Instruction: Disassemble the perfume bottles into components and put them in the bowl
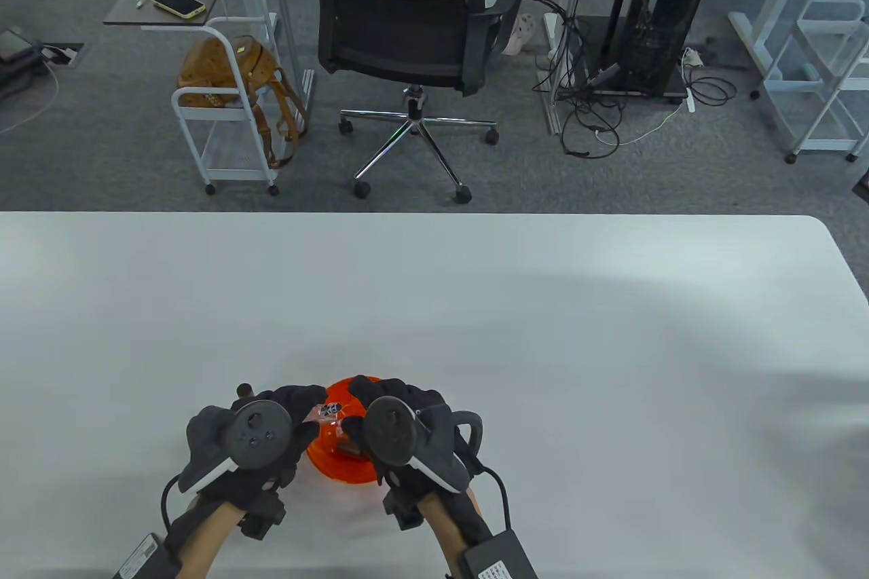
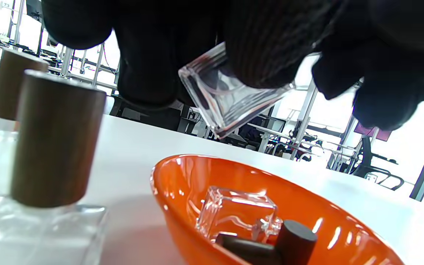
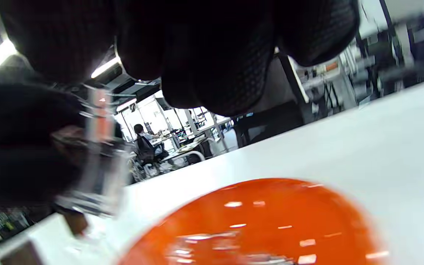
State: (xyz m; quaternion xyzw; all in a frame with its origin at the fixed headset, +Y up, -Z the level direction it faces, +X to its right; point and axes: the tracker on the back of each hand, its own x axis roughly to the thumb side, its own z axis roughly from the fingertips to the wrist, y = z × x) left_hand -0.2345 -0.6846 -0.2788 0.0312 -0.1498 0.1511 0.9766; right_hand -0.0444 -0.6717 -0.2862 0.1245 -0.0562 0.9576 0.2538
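Note:
My left hand (image 1: 307, 408) grips a clear glass perfume bottle (image 1: 330, 411) (image 2: 230, 99) and holds it tilted in the air over the orange bowl (image 1: 339, 470) (image 2: 177, 173) (image 3: 271, 217). The bottle's upper end is hidden behind gloved fingers. My right hand (image 1: 358, 406) curls in close to that end; what it holds is hidden. Inside the bowl lie another clear glass bottle (image 2: 236, 213) and dark caps (image 2: 294, 239).
Two assembled bottles with brown wooden caps (image 2: 55, 140) (image 2: 13, 84) stand on the white table (image 1: 543, 334), left of the bowl in the left wrist view. An office chair (image 1: 414, 15) and carts stand beyond the table's far edge.

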